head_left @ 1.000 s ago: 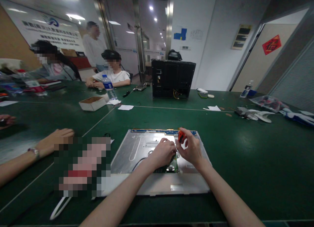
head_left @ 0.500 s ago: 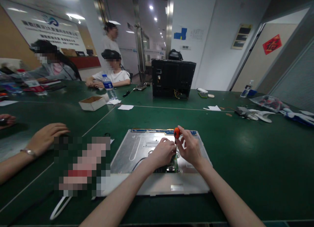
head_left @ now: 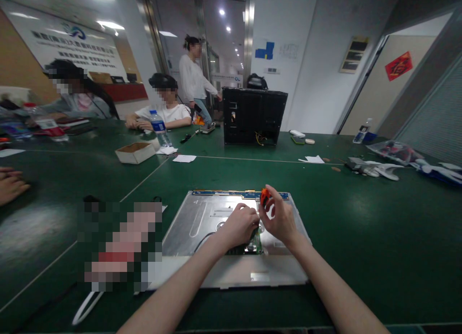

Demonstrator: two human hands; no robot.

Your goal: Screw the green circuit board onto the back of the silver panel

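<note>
A silver metal panel (head_left: 202, 218), the back of a flat screen, lies on the green table (head_left: 361, 228) in front of me. A small green circuit board (head_left: 252, 245) sits on it near its front edge. My right hand (head_left: 279, 218) grips a screwdriver with an orange handle (head_left: 265, 197), held upright over the board. My left hand (head_left: 240, 225) rests curled on the panel beside the board, fingers at the screwdriver's shaft. The tip is hidden between my hands.
A black computer case (head_left: 254, 115) stands at the back, a cardboard box (head_left: 135, 152) and water bottle (head_left: 159, 127) to its left. Loose parts (head_left: 375, 168) lie at right. A co-worker's hand (head_left: 10, 185) rests at far left; two people sit behind, one walks.
The co-worker's arm on my left has pulled back off the table toward the far left. A person in the background walked right. My fingers turned the orange handle slightly.
</note>
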